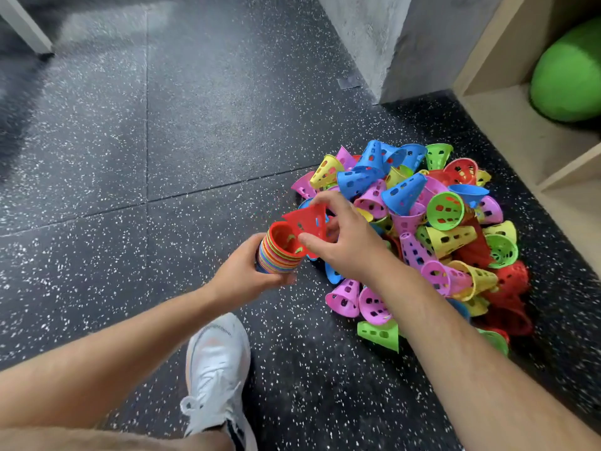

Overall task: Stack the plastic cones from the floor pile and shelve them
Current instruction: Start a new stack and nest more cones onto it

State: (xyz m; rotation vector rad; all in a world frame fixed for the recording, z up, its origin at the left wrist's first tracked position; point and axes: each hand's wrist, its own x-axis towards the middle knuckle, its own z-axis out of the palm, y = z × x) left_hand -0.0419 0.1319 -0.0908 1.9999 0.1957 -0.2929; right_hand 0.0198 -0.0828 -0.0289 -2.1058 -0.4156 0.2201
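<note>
Both hands meet at frame centre. The left hand [242,271] wraps its fingers round a multicoloured stack of nested cones [279,257], whose open red mouth faces up toward the camera. The right hand [348,242] pinches a single red cone [307,221] between thumb and fingertips at that mouth. Whether the cone already touches the stack cannot be told.

Scene, largest to smallest:
- **Floor:** the speckled dark floor [162,125] fills the left and centre of the frame.
- **Shelf unit:** the pale wooden shelf unit [520,131] runs down the right edge.
- **Pillar:** a grey concrete pillar [374,34] stands at upper centre.
- **Pile:** the loose pile of perforated cones [432,229] lies right of centre, in blue, pink, yellow, green and red.
- **Ball:** a green ball [569,73] sits in the upper right shelf compartment.
- **Shoe:** a white shoe [218,369] rests at lower centre.

Progress (judged): stacking is under way. The held stack shows many rims, yet the pile remains large, so most cones are still to be gathered. Shelving appears not yet begun, since no cones are seen in the visible compartments.

Clearance: the pile's right side lies near the shelf unit's lower front edge, and the pillar's corner stands behind it. This leaves little room on those sides. Open floor extends to the left and toward the lower frame, where the stack can be handled freely. The shoe sits just below the hands, apart from the pile.
</note>
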